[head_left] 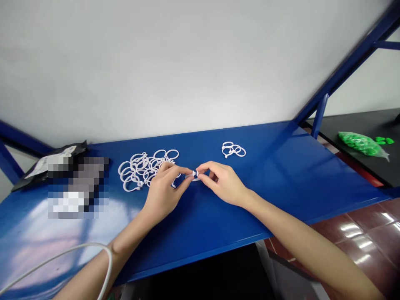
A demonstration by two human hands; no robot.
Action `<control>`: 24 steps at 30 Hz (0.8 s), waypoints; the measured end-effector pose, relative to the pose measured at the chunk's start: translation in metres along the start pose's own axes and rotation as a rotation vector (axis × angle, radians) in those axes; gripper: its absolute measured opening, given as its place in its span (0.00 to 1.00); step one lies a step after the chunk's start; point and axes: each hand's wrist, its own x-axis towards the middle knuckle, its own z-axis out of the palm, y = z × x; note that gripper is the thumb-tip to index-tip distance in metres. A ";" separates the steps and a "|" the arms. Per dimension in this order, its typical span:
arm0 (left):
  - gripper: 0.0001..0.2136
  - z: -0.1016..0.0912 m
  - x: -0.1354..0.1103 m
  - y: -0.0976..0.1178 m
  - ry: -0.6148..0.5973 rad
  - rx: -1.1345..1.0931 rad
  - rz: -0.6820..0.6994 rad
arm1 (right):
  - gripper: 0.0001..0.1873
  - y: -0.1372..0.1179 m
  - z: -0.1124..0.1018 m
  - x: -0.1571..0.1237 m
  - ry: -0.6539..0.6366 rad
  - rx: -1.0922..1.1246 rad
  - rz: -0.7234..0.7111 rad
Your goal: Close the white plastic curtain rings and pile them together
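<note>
My left hand (pixel 165 189) and my right hand (pixel 221 181) meet over the middle of the blue table (pixel 281 179), both pinching one small white plastic ring (pixel 195 174) between thumb and fingertips. Most of that ring is hidden by my fingers. A loose pile of several white rings (pixel 142 168) lies just behind my left hand. A smaller cluster of white rings (pixel 233 150) lies behind my right hand, apart from it.
A black packet (pixel 50 160) lies at the table's far left. A white cable (pixel 78 254) curves over my left forearm. To the right, a bag of green pieces (pixel 359 142) sits on a black table (pixel 353 125). Blue frame struts (pixel 343 66) rise at the right.
</note>
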 end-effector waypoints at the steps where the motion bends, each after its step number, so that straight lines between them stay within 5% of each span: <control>1: 0.02 0.000 0.000 0.001 -0.015 -0.034 -0.028 | 0.06 0.000 -0.001 0.000 0.007 0.012 -0.005; 13: 0.08 0.004 -0.003 -0.003 -0.100 -0.340 -0.308 | 0.07 0.003 0.002 -0.001 0.043 -0.066 -0.098; 24: 0.08 0.007 -0.005 -0.005 -0.149 -0.398 -0.355 | 0.10 0.005 0.009 -0.004 -0.012 -0.268 -0.157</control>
